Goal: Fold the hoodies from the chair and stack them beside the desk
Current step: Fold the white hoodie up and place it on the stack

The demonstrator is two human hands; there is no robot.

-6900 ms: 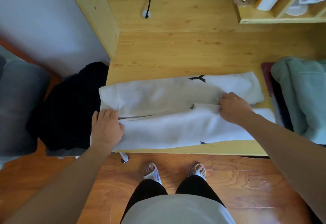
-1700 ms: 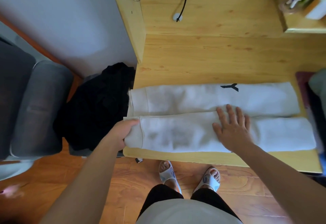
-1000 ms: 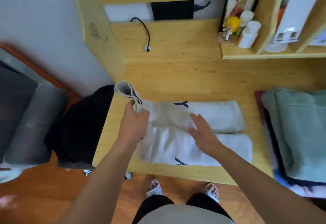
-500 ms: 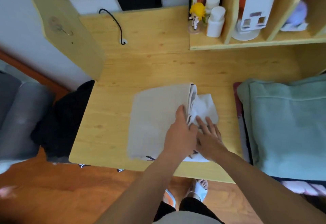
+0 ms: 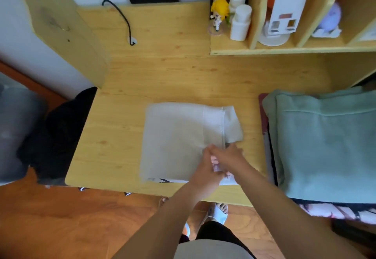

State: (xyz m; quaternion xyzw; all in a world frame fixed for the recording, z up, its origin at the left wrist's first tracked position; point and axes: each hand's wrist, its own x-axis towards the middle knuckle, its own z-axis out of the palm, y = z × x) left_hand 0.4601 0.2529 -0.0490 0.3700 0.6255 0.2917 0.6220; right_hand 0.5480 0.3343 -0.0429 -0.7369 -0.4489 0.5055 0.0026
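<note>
Head: both hands, left [image 5: 205,167], right [image 5: 231,157], touching folded hoodie [image 5: 177,136]; grip unclear.

A yellow-haired figurine [image 5: 218,13] stands beside two white bottles [image 5: 241,23] on the shelf [image 5: 284,50].

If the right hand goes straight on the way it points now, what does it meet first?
The right hand points up and left across the white folded hoodie, beside the left hand. Going on, it would slide over that fabric first, probably meeting the raised cuff band. Depth is unclear.

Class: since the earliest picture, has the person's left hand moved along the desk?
Yes. The left hand has gone from the desk's left edge rightward, meeting the right hand.
</note>
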